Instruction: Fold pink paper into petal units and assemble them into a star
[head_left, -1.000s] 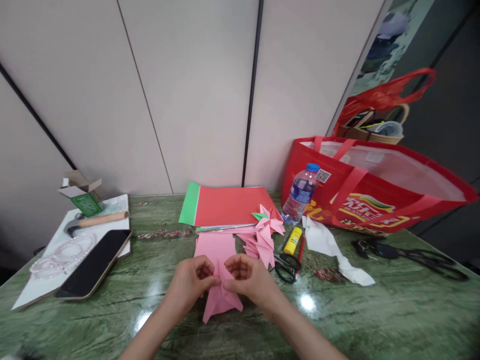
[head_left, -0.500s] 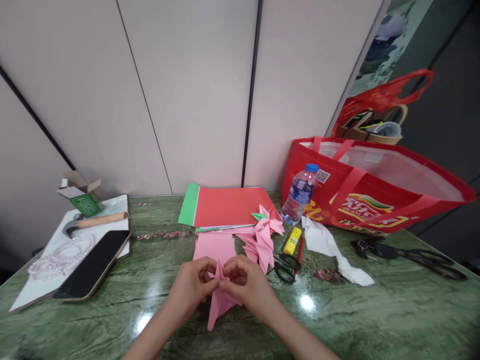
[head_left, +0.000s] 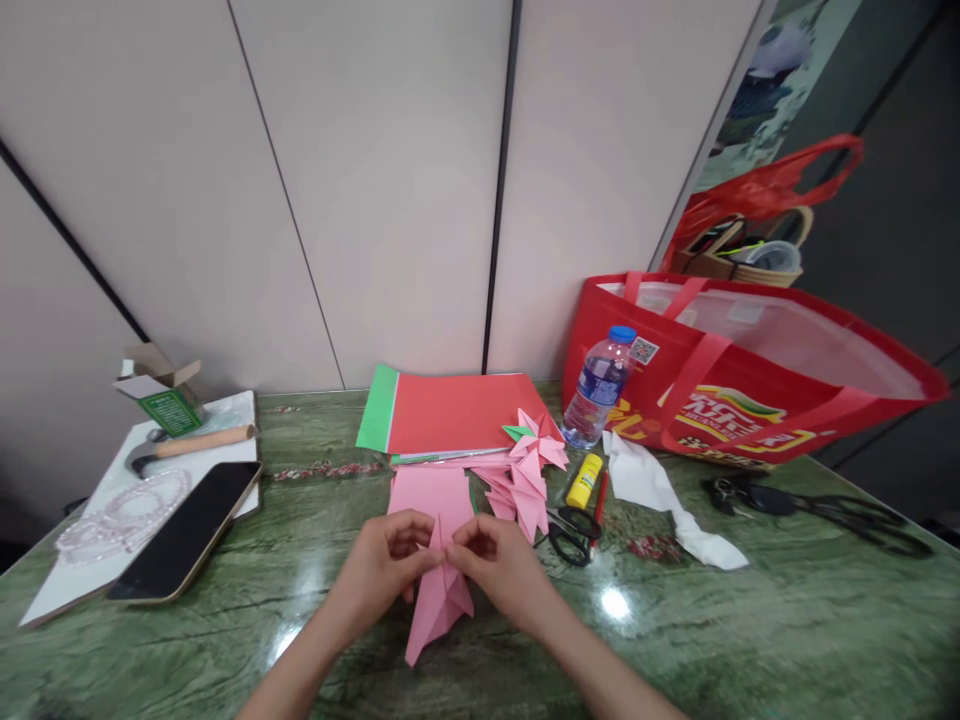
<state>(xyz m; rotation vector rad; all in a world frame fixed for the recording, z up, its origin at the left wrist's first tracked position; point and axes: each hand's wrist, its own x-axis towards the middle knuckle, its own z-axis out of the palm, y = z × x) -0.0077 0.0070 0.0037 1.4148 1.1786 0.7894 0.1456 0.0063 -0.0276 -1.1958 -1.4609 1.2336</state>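
A folded piece of pink paper [head_left: 441, 605] is pinched between my two hands, its creased lower end hanging toward me. My left hand [head_left: 390, 560] grips its left side with thumb and fingers closed. On the opposite side, my right hand [head_left: 495, 565] pinches it near the upper point. Just behind lies a stack of flat pink paper [head_left: 429, 490]. To the right of that sit folded pink paper pieces [head_left: 526, 490] and a pink paper flower [head_left: 541, 440] with a green tip.
Red and green sheets [head_left: 461, 412] lie at the back. Black-handled scissors [head_left: 570, 545], a yellow glue stick [head_left: 584, 482], a water bottle [head_left: 598, 390], tissue [head_left: 660, 490] and a red bag [head_left: 720, 370] stand right. A phone [head_left: 187, 530], a wooden-handled tool [head_left: 199, 441] and beads [head_left: 124, 520] are left.
The pink paper has turned slightly, and its lower end has swung a little left and toward me. My fingers have shifted on it, both hands still pinching.
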